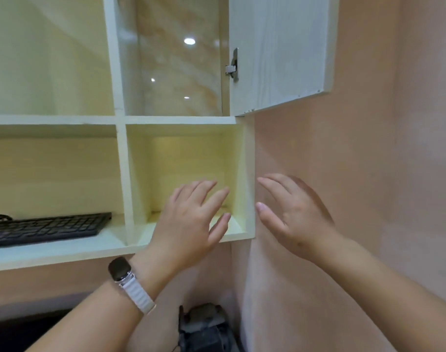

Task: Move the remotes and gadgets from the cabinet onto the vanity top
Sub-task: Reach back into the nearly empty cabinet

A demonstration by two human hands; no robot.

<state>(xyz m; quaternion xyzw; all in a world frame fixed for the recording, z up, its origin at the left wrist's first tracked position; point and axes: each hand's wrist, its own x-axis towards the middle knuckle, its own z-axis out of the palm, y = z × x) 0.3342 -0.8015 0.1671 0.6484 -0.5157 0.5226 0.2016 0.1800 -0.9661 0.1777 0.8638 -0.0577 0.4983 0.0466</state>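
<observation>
A white wall cabinet (121, 174) with open cubbies fills the left and middle of the head view. A black keyboard (47, 228) lies on the lower left shelf, its cable coiled at the far left. My left hand (191, 219), with a watch on the wrist, is raised in front of the lower right cubby, fingers spread and holding nothing. My right hand (295, 214) hovers open just right of the cabinet's side wall, in front of the pink wall. The lower right cubby shows nothing inside. No remote is visible.
An open white cabinet door (280, 52) with a metal hinge hangs at the upper right. The upper compartments show only glossy marble-patterned backing. A dark grey object (204, 326) sits low between my forearms. A pink wall (369, 174) covers the right side.
</observation>
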